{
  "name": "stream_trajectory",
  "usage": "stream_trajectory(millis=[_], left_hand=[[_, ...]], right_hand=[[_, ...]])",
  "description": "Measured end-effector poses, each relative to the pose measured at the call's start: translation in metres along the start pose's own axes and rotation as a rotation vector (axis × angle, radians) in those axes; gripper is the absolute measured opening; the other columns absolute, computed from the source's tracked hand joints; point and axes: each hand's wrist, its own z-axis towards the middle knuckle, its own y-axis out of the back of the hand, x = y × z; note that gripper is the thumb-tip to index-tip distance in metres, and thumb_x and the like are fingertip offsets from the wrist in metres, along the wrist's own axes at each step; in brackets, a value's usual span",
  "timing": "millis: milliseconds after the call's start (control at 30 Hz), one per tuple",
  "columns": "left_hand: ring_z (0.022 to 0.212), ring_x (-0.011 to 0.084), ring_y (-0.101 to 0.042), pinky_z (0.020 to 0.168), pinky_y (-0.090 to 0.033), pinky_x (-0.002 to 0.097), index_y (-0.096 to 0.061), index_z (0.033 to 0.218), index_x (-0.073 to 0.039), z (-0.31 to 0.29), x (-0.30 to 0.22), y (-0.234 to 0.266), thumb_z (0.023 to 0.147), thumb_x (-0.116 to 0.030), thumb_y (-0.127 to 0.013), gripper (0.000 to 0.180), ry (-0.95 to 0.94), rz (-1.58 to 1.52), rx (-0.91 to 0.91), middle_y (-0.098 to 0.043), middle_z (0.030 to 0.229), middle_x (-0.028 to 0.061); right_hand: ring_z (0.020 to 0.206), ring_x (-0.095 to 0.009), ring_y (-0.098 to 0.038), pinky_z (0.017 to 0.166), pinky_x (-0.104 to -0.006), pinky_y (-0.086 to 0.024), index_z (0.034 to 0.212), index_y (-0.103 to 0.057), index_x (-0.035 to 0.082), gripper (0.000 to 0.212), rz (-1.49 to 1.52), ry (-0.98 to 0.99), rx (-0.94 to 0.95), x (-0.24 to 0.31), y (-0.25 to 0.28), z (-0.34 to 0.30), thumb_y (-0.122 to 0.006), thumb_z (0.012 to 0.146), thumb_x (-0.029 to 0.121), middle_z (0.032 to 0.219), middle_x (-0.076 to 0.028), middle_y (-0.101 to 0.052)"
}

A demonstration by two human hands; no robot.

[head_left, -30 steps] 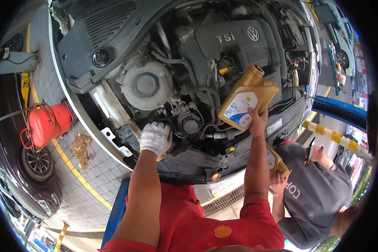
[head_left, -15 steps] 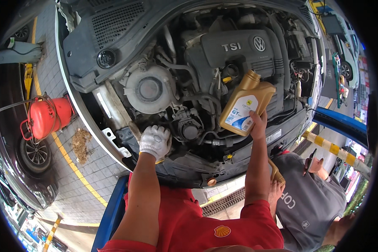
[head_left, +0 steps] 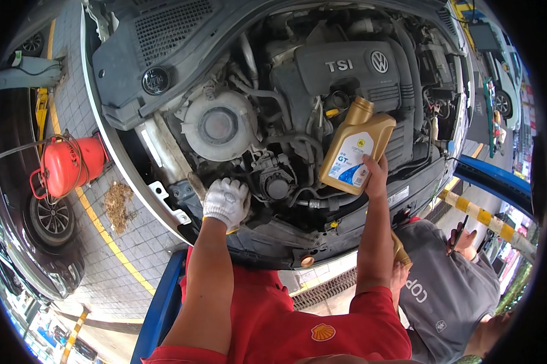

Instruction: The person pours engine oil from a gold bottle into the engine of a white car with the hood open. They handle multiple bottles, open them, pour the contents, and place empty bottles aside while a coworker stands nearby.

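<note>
My bare right hand [head_left: 375, 175] grips a gold engine oil bottle [head_left: 361, 151] by its lower right side. The bottle stands nearly upright over the engine, its neck close to the right of a dark round opening [head_left: 339, 100] beside the black engine cover [head_left: 346, 67]. A yellow loop handle [head_left: 332, 113] shows just left of the neck. My left hand [head_left: 226, 203], in a white knit glove, is closed at the front left of the engine bay, below the round white coolant tank [head_left: 219, 121]. Its fingertips are hidden; what they hold, if anything, does not show.
A co-worker in a grey shirt [head_left: 449, 279] bends close on my right with a phone [head_left: 457, 233]. Another person's hand [head_left: 400, 276] holds a second gold bottle [head_left: 401, 252] beside my right forearm. A red tank [head_left: 73, 165] stands on the floor at left, near a dark car.
The bottle has shifted slightly left over the engine, its neck nearer the round opening. My left hand stays in place. The co-worker's phone hand has turned a little.
</note>
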Motion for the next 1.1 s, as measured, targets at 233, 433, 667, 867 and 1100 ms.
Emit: stream_trajectory(millis=[233,433,667,867,1100], left_hand=[[0.095,0.0310,-0.070,0.086,-0.057,0.0454,-0.075,0.097,-0.011,-0.001,0.000,0.000,0.094,-0.034,-0.068,0.024,-0.007,-0.003,-0.016,-0.073,0.097,0.0104],[0.095,0.0303,-0.070,0.085,-0.056,0.0448,-0.075,0.096,-0.011,0.000,0.000,0.000,0.093,-0.034,-0.068,0.024,0.002,0.000,0.006,-0.073,0.096,0.0097],[0.094,0.0302,-0.070,0.085,-0.056,0.0447,-0.074,0.095,-0.011,-0.001,0.000,-0.001,0.093,-0.034,-0.068,0.024,-0.007,0.001,-0.017,-0.072,0.094,0.0094],[0.094,0.0308,-0.070,0.085,-0.056,0.0453,-0.074,0.092,-0.011,-0.002,0.001,0.000,0.093,-0.033,-0.068,0.023,-0.009,-0.019,-0.040,-0.073,0.093,0.0099],[0.093,0.0309,-0.070,0.085,-0.056,0.0449,-0.073,0.090,-0.011,-0.002,0.002,-0.003,0.093,-0.031,-0.068,0.021,-0.015,-0.015,-0.047,-0.073,0.091,0.0103]], right_hand=[[0.096,-0.019,-0.074,0.085,-0.0322,-0.059,0.140,-0.056,-0.005,0.054,-0.002,-0.011,0.011,0.000,0.004,0.002,-0.069,0.091,0.013,0.115,-0.015,-0.074],[0.096,-0.020,-0.075,0.086,-0.0324,-0.060,0.141,-0.055,-0.005,0.055,-0.017,-0.023,0.021,0.004,0.001,-0.003,-0.070,0.092,0.014,0.117,-0.015,-0.074],[0.098,-0.020,-0.075,0.087,-0.0326,-0.060,0.144,-0.055,-0.005,0.057,-0.059,-0.028,-0.001,0.004,0.004,-0.009,-0.071,0.092,0.013,0.118,-0.015,-0.074],[0.098,-0.020,-0.074,0.086,-0.0328,-0.060,0.143,-0.055,-0.004,0.056,-0.099,-0.040,-0.007,0.007,0.009,-0.012,-0.071,0.092,0.013,0.118,-0.015,-0.074],[0.099,-0.021,-0.074,0.087,-0.0336,-0.059,0.141,-0.056,-0.004,0.054,-0.129,-0.026,-0.007,0.012,0.011,-0.016,-0.071,0.092,0.012,0.117,-0.015,-0.074]])
